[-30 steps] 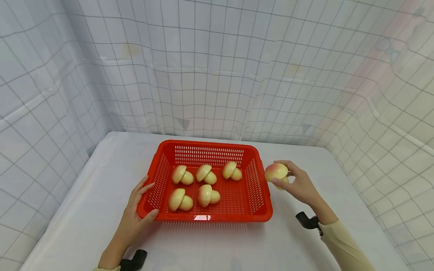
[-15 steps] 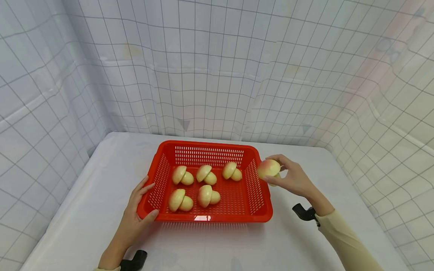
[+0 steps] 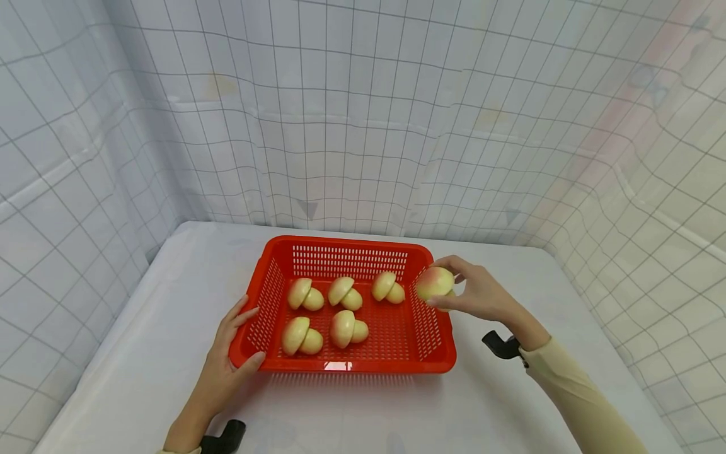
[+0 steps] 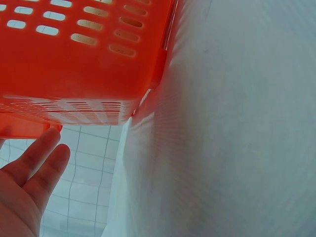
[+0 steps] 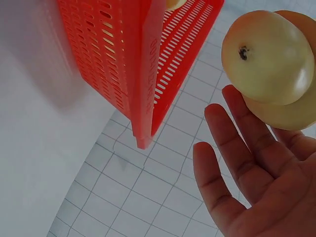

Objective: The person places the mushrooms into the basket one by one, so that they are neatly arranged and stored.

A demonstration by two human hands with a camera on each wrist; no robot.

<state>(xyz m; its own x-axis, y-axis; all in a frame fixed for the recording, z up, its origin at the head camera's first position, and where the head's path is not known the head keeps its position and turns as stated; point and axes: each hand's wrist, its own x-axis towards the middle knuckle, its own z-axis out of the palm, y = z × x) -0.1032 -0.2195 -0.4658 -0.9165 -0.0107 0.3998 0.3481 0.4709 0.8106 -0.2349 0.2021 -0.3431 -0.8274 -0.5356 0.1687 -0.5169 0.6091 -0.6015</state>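
Note:
A red plastic basket (image 3: 363, 366) with slotted walls stands on the white table. Inside lie several yellow toy-like mushrooms (image 3: 348, 328), their caps tinged pink. My right hand (image 3: 479, 293) pinches another such mushroom (image 3: 435, 284) between thumb and fingers, above the basket's right rim. In the right wrist view, the held mushroom (image 5: 269, 57) shows a pale rounded end with a dark spot; some fingers extend free of it. My left hand (image 3: 224, 356) rests at the basket's front left corner, thumb on the front rim. Two straight fingers (image 4: 47, 170) show beside the rim in the left wrist view.
White cloth (image 3: 510, 391) covers the table around the basket. Grid-patterned white curtains (image 3: 351, 126) hang behind the table and on both sides. A black wrist mount (image 3: 501, 345) sits on the right forearm, another (image 3: 227, 436) on the left.
My right hand has carried the held mushroom leftward, from beside the basket to over its right rim. The left hand, the basket and the mushrooms inside stay put.

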